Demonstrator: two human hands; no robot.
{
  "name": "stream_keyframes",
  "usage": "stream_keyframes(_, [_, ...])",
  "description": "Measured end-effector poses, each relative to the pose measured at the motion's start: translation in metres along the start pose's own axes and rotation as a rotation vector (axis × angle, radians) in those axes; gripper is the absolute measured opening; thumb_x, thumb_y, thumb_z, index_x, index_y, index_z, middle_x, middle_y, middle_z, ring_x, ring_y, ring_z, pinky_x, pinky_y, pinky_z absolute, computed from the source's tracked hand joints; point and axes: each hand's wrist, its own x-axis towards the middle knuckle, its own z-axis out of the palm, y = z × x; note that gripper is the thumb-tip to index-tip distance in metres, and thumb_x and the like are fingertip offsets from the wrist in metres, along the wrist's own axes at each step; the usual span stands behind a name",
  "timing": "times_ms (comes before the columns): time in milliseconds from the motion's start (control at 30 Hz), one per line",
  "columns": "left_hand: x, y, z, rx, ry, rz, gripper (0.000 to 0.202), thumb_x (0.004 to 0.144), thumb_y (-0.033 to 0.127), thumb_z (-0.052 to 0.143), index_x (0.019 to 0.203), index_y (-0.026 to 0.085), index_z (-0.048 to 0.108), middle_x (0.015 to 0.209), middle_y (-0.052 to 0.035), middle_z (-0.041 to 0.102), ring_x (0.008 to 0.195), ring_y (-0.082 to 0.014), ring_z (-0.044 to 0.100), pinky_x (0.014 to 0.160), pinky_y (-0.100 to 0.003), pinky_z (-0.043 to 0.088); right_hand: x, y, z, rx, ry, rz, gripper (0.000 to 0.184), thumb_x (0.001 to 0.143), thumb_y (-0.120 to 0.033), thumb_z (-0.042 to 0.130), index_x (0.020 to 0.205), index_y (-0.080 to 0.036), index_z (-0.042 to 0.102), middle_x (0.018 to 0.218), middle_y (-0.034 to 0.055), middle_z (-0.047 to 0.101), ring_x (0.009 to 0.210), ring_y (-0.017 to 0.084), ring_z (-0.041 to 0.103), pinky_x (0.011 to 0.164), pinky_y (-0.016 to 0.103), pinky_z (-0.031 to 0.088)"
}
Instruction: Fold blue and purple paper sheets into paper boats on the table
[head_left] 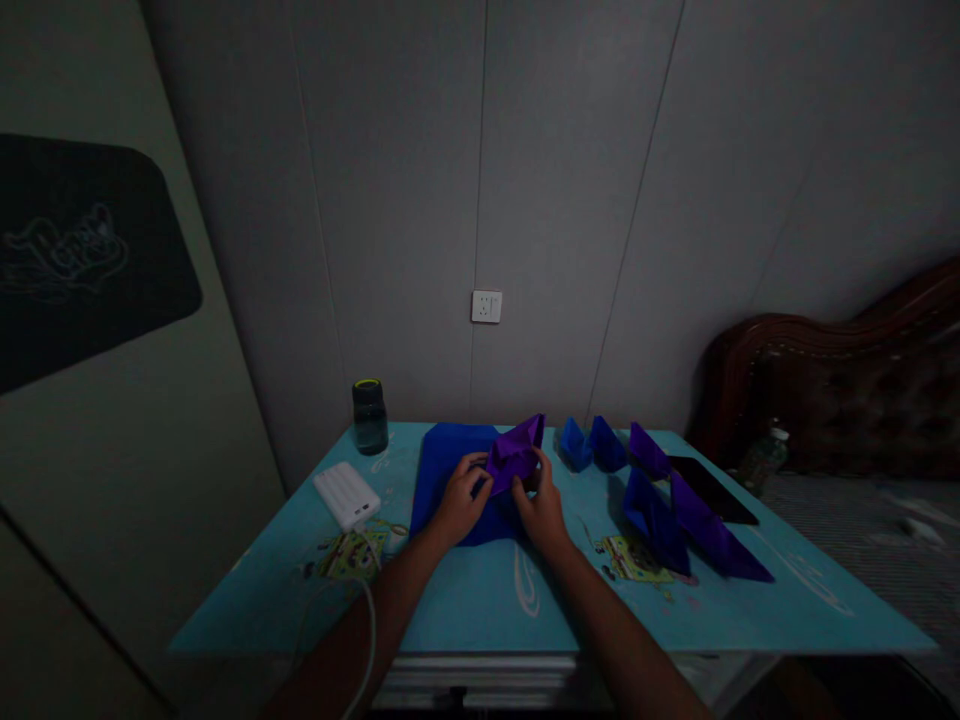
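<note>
A purple folded paper boat [516,452] is held up between my two hands, above a sheet of blue paper [442,455] on the table. My left hand [466,495] pinches the boat's left side. On its right side the fingers of my right hand [541,498] are closed round the paper, thumb in front. Several finished-looking paper boats stand to the right: a light blue one [576,445], a dark blue one [607,446], a small purple one [649,450], a larger blue one [656,520] and a long purple one [716,535].
The table [480,610] has a light blue cartoon-printed cover. A white power bank [346,494] with a cable lies at left, a dark bottle [370,418] behind it. A black flat object [716,490] lies at right. Beyond stand a bed and a plastic bottle [765,458]; the wall has a socket [486,307].
</note>
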Motion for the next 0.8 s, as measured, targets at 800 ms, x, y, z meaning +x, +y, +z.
stream_keyframes(800, [-0.001,-0.008,-0.003,-0.323,0.187,-0.333,0.03,0.094,0.047,0.036,0.094,0.02,0.049,0.081,-0.0025,0.06,0.072,-0.0165,0.059,0.064,-0.027,0.046,0.005,0.012,-0.004,-0.029,0.031,0.131,0.054,0.086,-0.042,0.05,0.132,-0.013,0.053,0.092,0.0097,0.072,0.064,0.018,0.061,0.066,0.031,0.051])
